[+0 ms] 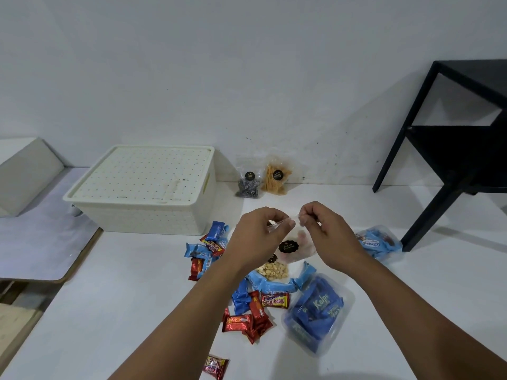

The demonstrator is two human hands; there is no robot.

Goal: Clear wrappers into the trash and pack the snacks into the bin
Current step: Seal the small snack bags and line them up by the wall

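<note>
Clear pouch (295, 242) top pinched in left hand (258, 237) and right hand (326, 231) grip; "beng-beng" bar (275, 300), "Kalpa" pack (318, 311) below

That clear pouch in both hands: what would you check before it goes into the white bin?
1. Grip: ok, left hand and right hand pinch the clear pouch at its top edge.
2. Pouch sealed: cannot tell.
3. Bin open: not ok, the lid sits on the white bin.
4. Path to bin: ok, nothing stands between.
5. Trash container: cannot tell, none in view.
</note>
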